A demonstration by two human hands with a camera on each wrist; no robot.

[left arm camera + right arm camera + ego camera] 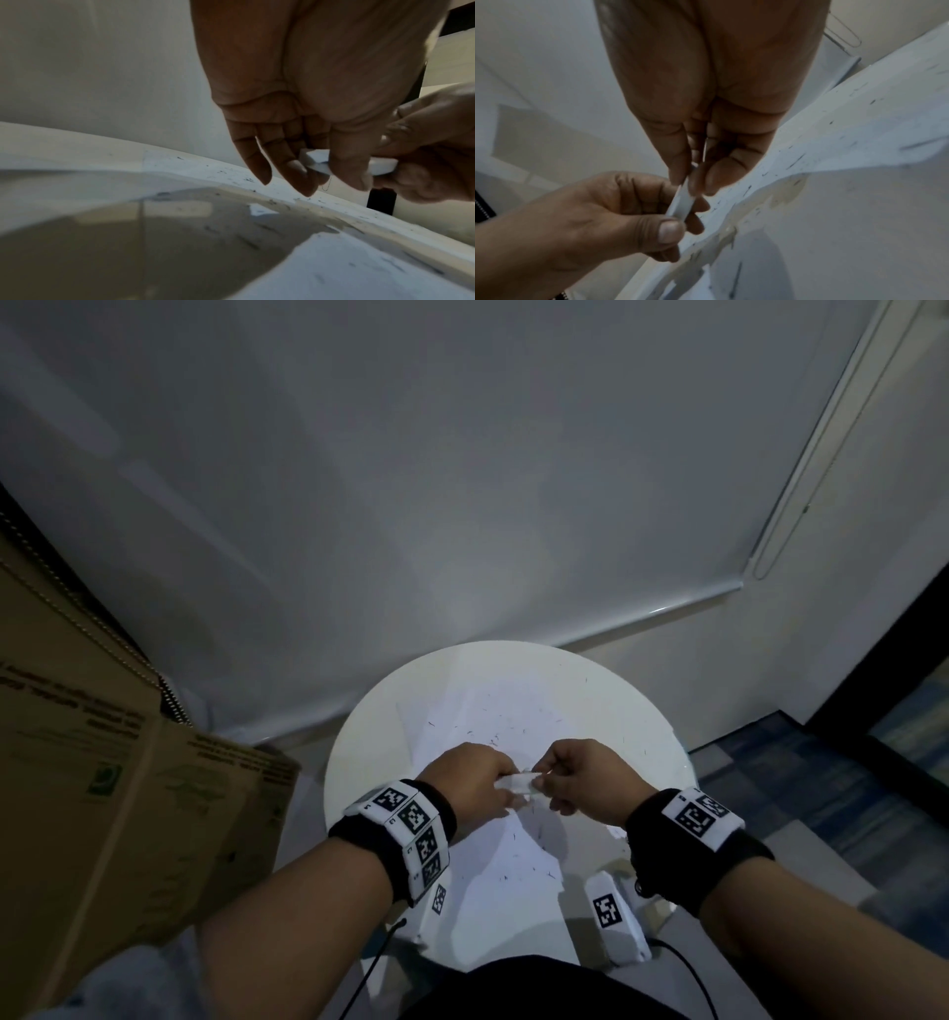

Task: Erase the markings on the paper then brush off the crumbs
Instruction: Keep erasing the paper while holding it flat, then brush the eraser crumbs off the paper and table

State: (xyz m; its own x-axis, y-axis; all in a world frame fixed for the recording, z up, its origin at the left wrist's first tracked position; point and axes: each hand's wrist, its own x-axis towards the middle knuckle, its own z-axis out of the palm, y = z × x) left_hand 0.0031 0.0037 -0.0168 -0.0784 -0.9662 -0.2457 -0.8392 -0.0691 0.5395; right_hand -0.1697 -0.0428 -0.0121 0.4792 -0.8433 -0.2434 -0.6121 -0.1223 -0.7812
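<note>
Both hands hold a small white eraser (519, 783) between them, a little above the paper. My left hand (506, 787) pinches its left end between thumb and fingers; in the left wrist view the eraser (315, 161) shows between them. My right hand (542, 780) pinches the other end, and in the right wrist view the eraser (681, 203) is seen edge-on. The white paper (493, 870) lies on the round white table (349, 762), rumpled along one edge (859, 132). Several dark eraser crumbs (493, 742) are scattered over it.
A large cardboard box (102, 762) stands close to the table's left side. A grey wall and a white blind rail (667, 608) are right behind the table. Blue patterned floor (796, 788) lies to the right. Thin black cables (380, 947) hang near the front edge.
</note>
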